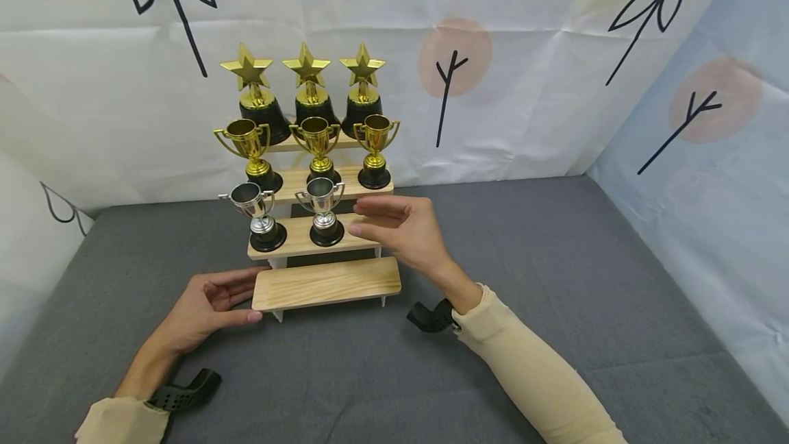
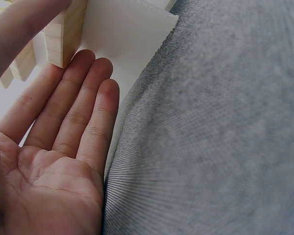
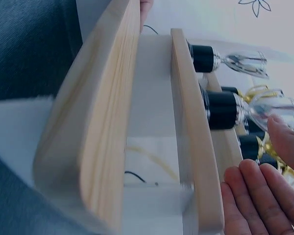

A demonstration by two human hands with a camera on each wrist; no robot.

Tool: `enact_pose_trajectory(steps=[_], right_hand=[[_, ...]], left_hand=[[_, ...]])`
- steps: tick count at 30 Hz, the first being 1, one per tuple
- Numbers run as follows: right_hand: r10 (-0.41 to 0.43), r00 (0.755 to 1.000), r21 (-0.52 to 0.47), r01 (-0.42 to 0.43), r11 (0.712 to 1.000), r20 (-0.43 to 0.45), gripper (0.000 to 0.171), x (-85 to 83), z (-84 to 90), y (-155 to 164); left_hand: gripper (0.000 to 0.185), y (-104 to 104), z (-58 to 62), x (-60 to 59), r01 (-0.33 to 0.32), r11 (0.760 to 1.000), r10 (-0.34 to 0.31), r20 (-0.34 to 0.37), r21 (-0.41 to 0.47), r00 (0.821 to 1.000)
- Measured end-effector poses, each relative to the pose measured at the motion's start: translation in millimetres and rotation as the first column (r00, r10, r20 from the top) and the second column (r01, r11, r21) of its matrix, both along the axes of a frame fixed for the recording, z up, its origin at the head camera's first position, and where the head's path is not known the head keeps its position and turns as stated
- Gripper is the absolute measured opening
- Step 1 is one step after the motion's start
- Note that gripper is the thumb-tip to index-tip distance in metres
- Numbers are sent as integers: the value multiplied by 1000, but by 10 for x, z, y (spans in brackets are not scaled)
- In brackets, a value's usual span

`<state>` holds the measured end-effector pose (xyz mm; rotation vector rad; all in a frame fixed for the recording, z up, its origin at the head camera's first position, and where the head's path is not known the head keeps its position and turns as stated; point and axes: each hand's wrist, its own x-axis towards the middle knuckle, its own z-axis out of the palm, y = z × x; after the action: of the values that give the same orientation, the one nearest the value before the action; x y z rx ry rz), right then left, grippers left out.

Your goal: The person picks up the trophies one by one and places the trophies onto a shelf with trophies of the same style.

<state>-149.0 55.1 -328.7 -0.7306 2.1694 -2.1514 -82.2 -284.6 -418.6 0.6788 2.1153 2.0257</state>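
Note:
A wooden tiered stand [image 1: 327,284] bears small trophies on its upper steps; its lowest board is bare. Two silver trophy cups [image 1: 323,204] with black bases are on the second step, at the left and middle. My right hand [image 1: 409,231] is at that step's right end, fingers extended and holding nothing; in the right wrist view its thumb [image 3: 285,142] appears close to a silver cup [image 3: 225,108]. My left hand [image 1: 206,303] is at the left end of the lowest board, thumb in front. In the left wrist view its straight fingers [image 2: 95,105] lie by the board's end [image 2: 63,36].
Gold trophy cups [image 1: 317,142] stand in a row on the third step, and gold star trophies [image 1: 310,91] on the top one. Behind the stand hangs a patterned white cloth [image 1: 524,101]. Grey fabric [image 1: 555,259] covers the table. Each wrist wears a black strap [image 1: 185,392].

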Motion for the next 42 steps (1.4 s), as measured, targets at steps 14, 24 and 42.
enact_pose_trajectory(steps=[14,24,42], right_hand=[[-75,996,45,78,996,-57,34,16,-82,384],[-143,985,85,151,985,-98,36,-25,-107,648],[-261,965,61,262,963,-31,38,-229,-297,1102]], left_hand=[[63,-5,4,0,-25,999,26,14,-32,1000],[63,-2,7,-9,-21,1000,21,12,-23,1000],[64,6,13,-4,-28,999,28,15,-38,999]])
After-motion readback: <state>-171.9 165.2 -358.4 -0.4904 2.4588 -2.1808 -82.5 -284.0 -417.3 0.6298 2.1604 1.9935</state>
